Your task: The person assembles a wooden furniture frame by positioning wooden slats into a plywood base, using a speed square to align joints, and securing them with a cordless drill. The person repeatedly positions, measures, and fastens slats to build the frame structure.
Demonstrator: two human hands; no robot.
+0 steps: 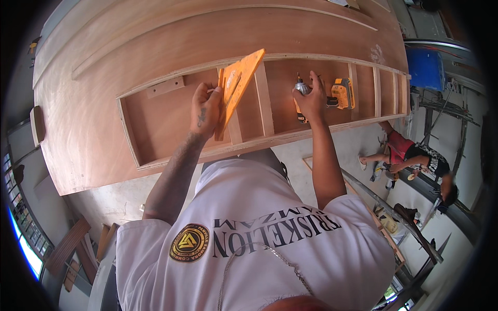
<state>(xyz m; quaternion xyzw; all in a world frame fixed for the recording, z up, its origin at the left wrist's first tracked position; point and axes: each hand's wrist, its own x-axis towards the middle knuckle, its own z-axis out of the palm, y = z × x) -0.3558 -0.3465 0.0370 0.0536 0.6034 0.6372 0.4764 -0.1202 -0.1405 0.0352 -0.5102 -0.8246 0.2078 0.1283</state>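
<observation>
My left hand (204, 111) is closed on the edge of an orange triangular speed square (239, 85), tilted up over the wooden frame (197, 153). My right hand (312, 101) is over a yellow and black cordless drill (301, 115), its index finger stretched out and its thumb apart beside the chuck. The drill lies on its side in a compartment of the frame, its bit toward the far edge and its battery (343, 93) to the right. My hand covers the drill's middle, and I cannot tell whether it touches the drill.
The frame, with several cross pieces (263, 98), lies on a large plywood sheet (88, 140). A small wood block (166, 87) sits in its left compartment. Long strips (218, 16) lie beyond. At right are a blue container (426, 68) and another person (415, 155) crouching low.
</observation>
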